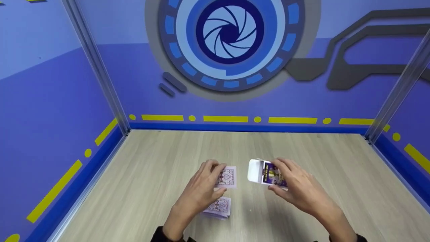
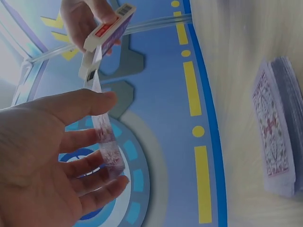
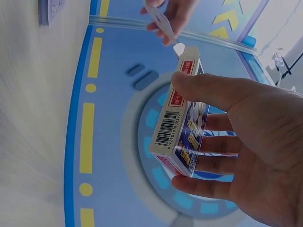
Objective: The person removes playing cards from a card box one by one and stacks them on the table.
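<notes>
My left hand (image 1: 201,186) holds a thin playing card (image 1: 229,176) with a red-and-blue patterned back, thumb on one side and fingers on the other. In the left wrist view the card (image 2: 108,146) is seen nearly edge-on. Across from it, my right hand (image 1: 302,188) grips a small purple and white card box (image 1: 270,173) by its edges. The box's white end flap stands open toward the left hand. A barcode and red label show on the box's side (image 3: 171,118) in the right wrist view. The box's inside is mostly hidden.
A stack of playing cards (image 1: 220,207), backs up, lies on the wooden table (image 1: 161,158) below the left hand, partly covered by it in the head view. Blue printed walls (image 1: 231,107) enclose the table at the back and both sides.
</notes>
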Demonstrator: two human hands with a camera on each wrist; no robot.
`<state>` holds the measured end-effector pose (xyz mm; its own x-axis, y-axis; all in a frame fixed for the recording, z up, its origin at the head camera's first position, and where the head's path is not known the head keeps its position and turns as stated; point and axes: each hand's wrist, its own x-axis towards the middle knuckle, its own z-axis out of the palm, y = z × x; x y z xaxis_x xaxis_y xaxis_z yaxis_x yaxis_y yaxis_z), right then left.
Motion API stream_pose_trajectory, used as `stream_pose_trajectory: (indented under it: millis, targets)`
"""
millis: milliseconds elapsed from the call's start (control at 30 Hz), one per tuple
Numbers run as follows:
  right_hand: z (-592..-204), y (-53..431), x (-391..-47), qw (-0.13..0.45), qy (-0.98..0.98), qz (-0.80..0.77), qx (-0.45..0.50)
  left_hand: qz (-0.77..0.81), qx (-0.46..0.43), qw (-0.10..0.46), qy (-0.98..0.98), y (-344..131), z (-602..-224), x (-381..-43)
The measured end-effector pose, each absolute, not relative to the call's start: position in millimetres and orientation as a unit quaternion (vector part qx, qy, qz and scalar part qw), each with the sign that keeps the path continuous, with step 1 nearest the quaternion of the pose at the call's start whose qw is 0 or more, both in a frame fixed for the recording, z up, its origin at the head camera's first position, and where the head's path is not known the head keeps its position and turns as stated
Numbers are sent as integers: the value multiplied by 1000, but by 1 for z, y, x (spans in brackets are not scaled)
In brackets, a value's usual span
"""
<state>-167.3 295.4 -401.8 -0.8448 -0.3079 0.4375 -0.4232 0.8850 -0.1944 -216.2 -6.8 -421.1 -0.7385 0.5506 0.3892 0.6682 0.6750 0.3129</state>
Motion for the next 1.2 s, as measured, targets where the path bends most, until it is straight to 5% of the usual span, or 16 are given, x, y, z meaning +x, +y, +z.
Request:
stream_pose_trajectory:
  millis: [1200]
  targets:
    - [-392,324,-166,228,-948,153,163,-152,-287,-95,-941,-5,-463,-224]
